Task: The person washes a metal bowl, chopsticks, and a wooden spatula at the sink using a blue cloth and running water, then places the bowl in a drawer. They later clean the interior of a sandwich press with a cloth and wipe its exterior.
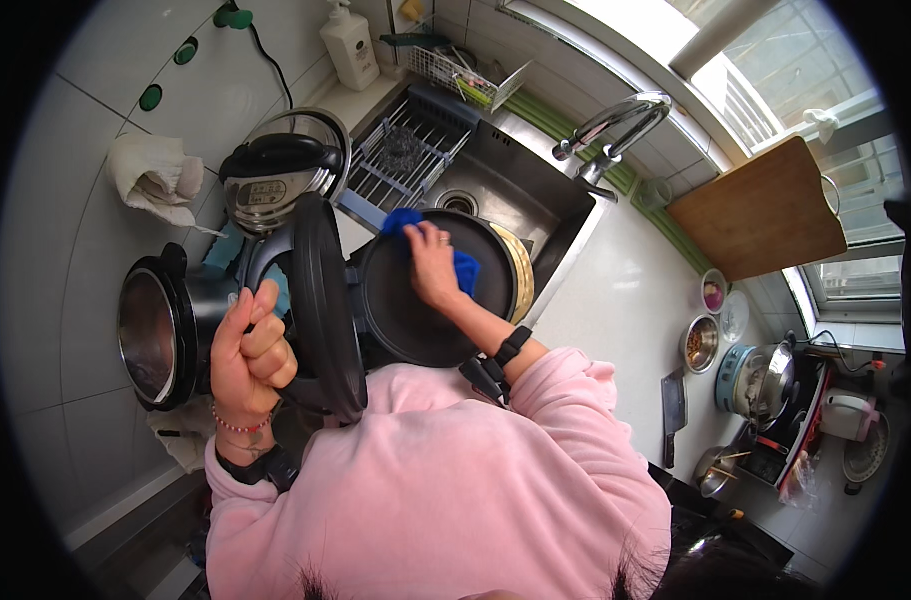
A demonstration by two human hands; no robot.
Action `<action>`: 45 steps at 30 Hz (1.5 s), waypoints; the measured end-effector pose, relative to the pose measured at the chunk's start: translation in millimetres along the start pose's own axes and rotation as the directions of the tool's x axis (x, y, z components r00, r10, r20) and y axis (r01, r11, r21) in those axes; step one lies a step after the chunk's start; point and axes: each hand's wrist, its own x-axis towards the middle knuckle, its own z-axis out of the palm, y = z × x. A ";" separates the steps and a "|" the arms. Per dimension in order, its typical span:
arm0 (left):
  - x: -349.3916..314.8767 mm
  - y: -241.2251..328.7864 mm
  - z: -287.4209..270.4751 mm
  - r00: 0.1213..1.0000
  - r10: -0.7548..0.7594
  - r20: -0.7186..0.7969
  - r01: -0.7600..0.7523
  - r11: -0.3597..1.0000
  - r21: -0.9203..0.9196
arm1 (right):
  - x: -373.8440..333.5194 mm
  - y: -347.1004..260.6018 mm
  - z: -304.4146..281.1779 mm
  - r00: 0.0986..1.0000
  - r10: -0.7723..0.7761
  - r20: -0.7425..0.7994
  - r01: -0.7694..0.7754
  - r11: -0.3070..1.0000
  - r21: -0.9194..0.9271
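My left hand (pixel 256 345) is closed, thumb uppermost, around the curved grey handle of a dark round lid-like piece (pixel 328 300). That piece stands almost edge-on, so its face is mostly hidden. Beside it, my right hand (pixel 436 265) presses a blue cloth (pixel 465 272) against the inside of a black frying pan (pixel 426 325). The pan lies in front of me, its far side overlapping the sink edge, with a pale gold rim or underside (pixel 521 268) showing at its right. Where the pan's handle runs is hidden behind the lid-like piece.
An open cooker pot (pixel 151 340) stands at the left, near a steel lid with a black handle (pixel 281 165). Beyond the pan are the sink (pixel 521 165), a drying rack (pixel 421 150) and a tap (pixel 616 135). A cleaver (pixel 674 405) lies on the right counter; a cutting board (pixel 761 210) leans behind it.
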 end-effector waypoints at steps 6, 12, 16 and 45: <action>5.3 -0.4 -2.2 0.999 -0.012 -0.031 0.013 0.999 0.034 | -58.6 -12.1 -13.1 0.627 -0.577 0.522 0.368 0.811 0.455; 1.0 11.5 -12.0 1.000 0.002 0.021 -0.001 0.999 -0.040 | -55.1 47.6 -117.2 0.497 0.031 0.867 0.150 0.981 -0.121; -1.9 13.6 -15.6 0.998 0.019 0.065 -0.014 0.996 -0.090 | -17.5 44.0 -147.2 0.868 -0.115 0.483 -0.051 0.947 0.316; 101.0 -77.8 40.2 0.983 -0.183 0.029 0.178 0.976 0.122 | -187.5 129.1 -210.5 0.790 0.537 -0.295 -0.519 0.843 0.144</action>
